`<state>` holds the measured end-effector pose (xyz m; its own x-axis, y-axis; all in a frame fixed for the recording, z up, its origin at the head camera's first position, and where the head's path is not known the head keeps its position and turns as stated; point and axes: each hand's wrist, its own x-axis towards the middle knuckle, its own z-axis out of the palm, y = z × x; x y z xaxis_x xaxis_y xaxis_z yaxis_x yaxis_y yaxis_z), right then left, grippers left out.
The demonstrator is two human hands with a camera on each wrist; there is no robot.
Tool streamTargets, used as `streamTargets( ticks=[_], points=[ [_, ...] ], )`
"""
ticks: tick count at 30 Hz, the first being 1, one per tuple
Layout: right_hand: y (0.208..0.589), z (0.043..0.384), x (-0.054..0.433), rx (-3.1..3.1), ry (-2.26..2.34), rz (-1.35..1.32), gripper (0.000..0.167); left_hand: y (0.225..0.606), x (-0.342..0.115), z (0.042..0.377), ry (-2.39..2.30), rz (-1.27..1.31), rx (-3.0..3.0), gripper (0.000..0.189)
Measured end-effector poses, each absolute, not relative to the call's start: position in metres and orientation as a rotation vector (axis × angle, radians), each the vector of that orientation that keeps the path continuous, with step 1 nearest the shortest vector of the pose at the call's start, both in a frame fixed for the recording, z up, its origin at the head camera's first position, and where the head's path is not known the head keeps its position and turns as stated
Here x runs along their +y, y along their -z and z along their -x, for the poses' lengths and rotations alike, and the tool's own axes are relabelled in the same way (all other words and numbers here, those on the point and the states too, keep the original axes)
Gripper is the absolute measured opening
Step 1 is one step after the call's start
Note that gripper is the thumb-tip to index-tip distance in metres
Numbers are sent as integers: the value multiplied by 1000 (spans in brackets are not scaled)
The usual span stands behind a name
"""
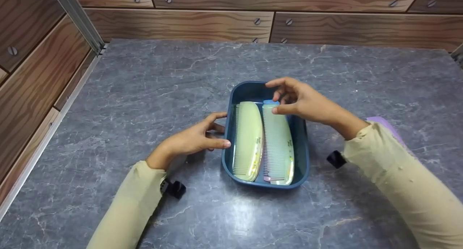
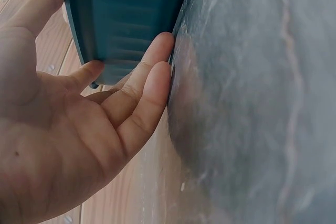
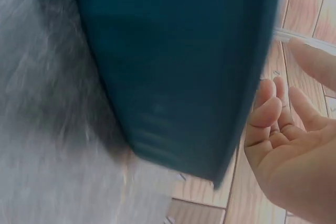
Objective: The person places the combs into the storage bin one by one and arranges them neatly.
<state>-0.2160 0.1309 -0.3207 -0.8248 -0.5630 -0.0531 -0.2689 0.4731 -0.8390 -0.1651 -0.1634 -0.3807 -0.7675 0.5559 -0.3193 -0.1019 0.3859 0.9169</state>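
Observation:
A dark blue rectangular bin [image 1: 266,185] with rounded corners stands on the table in the head view. Inside lie pale green combs side by side: the left comb [image 1: 249,140] and the right comb [image 1: 278,144], both with teeth facing left. Blue and pink edges peek out from under the right comb. My left hand [image 1: 197,137] touches the outside of the bin's left wall with thumb and fingertips; in the left wrist view its lower fingers rest near the tabletop. Over the bin's far right part hovers my right hand [image 1: 302,101], fingers loosely bent, holding nothing.
A purple object [image 1: 387,128] lies to the right, partly hidden by the right sleeve. The grey marbled table [image 1: 162,79] is bordered by wood-patterned panels [image 1: 181,25] at the back and left. A dark wrist camera [image 1: 336,159] hangs at the right wrist.

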Motion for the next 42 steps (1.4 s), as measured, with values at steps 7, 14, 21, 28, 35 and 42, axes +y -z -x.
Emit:
streamTargets(
  ticks=[7,14,21,28,35,42],
  points=[
    [306,212,159,2532,1186,752,55,382,-161,167,-1417,-393,2045,83],
    [302,212,189,2558,1209,803,56,383,-162,167,-1417,-406,2049,83],
    [294,212,225,2557,1290,758,58,382,-162,168,-1414,-401,2058,82],
    [290,207,259,2676,1231,634,56,382,-163,168,-1423,-398,2054,83],
    [302,202,289,2741,1128,480,54,382,-164,166,-1435,-384,2043,84],
    [324,197,314,2749,1076,376,54,381,-164,164,-1434,-391,2033,83]
  ],
)
